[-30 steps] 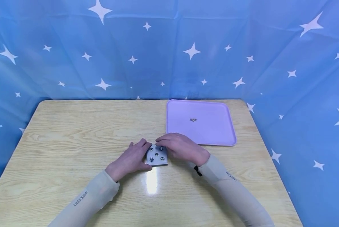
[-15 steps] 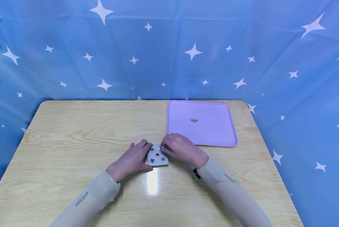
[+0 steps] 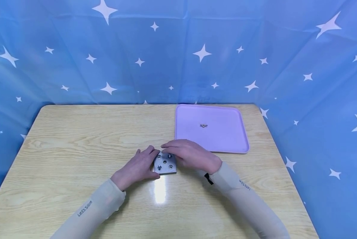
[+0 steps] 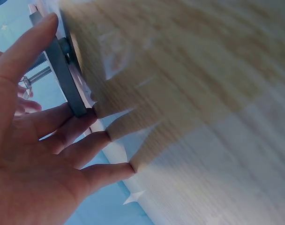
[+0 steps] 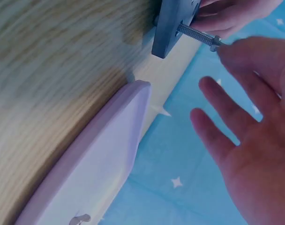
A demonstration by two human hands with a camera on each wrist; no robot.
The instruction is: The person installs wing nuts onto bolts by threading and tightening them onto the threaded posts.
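Observation:
My left hand [image 3: 136, 167] holds a square grey metal plate [image 3: 167, 170] by its left side, thumb at the near edge and fingers at the far edge. The plate has several round holes, and two threaded bolts stand up from it. My right hand [image 3: 191, 154] is over the plate's far right corner. There, in the right wrist view, the thumb and index finger meet at a small wing nut [image 5: 216, 43] near the top of the bolt [image 5: 194, 33]. The nut is partly hidden by the fingertips. The other bolt [image 3: 159, 167] stands at the near left corner.
A purple tray [image 3: 226, 142] lies behind and to the right of the plate, close to my right hand. Small brassy pieces [image 3: 203, 125], seemingly wing nuts, lie in it. The wooden table [image 3: 85, 132] ends at a blue star-patterned curtain [image 3: 166, 73].
The right fingers curled in at the far right bolt half a second ago, and now they are stretched out leftward again as before. The left hand and plate stay in place.

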